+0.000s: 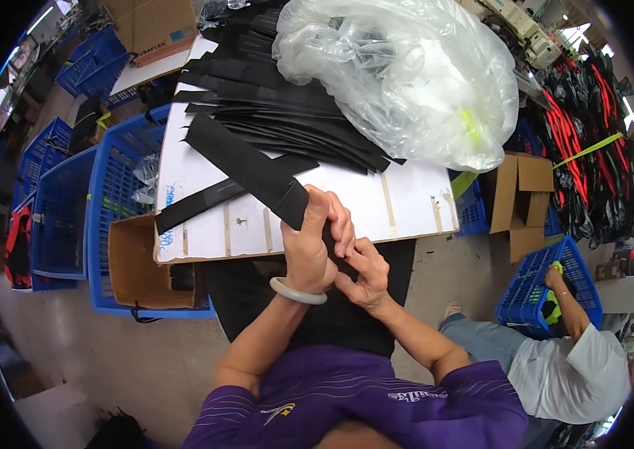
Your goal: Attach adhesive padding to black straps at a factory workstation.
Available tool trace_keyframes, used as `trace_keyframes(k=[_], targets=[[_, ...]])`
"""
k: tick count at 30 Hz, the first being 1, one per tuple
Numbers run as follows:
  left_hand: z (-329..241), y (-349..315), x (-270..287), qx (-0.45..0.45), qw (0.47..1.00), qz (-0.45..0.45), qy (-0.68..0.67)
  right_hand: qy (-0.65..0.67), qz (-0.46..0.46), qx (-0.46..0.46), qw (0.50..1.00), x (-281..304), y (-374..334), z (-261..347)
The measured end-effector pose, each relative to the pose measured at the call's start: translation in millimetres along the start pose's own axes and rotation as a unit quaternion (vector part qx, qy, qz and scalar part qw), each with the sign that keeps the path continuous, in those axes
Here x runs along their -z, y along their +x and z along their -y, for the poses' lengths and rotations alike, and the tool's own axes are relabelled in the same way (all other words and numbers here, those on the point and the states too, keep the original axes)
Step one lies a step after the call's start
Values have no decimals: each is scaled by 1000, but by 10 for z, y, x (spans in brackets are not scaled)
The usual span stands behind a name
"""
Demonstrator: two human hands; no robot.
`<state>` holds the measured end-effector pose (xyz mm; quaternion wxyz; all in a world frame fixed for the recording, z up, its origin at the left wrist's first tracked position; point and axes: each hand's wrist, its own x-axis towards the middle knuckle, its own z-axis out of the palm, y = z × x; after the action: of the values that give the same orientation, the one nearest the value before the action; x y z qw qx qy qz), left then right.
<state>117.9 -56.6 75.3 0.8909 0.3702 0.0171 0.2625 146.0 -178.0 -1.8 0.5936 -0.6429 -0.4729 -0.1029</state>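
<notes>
Beyond the hands, see a white tabletop [347, 202], its far part heaped with black strips [279, 120] beside a clear plastic bag [407, 82]. Left of the hands, note a blue crate [98, 239] with a cardboard box [145, 251] in it. For sound handling, probably best to keep the held strip [246, 165] flat and untwisted, to work close to the gripped end, and to bear up the long far end so as not to drag the loose strip [201, 206] crossing beneath it on the table. Better to guide lightly with the right fingertips than to tug.

Find the left hand [308, 251] closed, thumb raised and fingers curled, around the near end of the held strip, the rest reaching forward and leftward over the tabletop. Find the right hand [366, 277] half curled, close against the left fingers; cannot tell of anything pinched there.
</notes>
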Motion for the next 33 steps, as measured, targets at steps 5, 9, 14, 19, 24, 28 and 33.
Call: trace_keyframes(k=[5, 9, 14, 19, 24, 28, 33], targets=[[28, 9, 129, 45, 997, -33, -62, 130, -31, -185, 974, 67, -48, 125], [172, -107, 315, 37, 994, -29, 97, 317, 27, -428, 846, 178, 271, 188], [45, -114, 371, 84, 984, -40, 153, 120, 99, -339, 928, 412, 421, 74], [49, -157, 470, 65, 982, -18, 175, 82, 263, -297, 914, 595, 487, -39], [85, -125, 376, 190, 964, -99, 158, -116, 79, -92, 986, 729, 465, -301], [191, -464, 314, 198, 849, 120, 474, -291, 12, 6, 957, 947, 402, -586], [555, -272, 349, -77, 577, 289, 760, -355, 136, -18, 925, 935, -64, -718]])
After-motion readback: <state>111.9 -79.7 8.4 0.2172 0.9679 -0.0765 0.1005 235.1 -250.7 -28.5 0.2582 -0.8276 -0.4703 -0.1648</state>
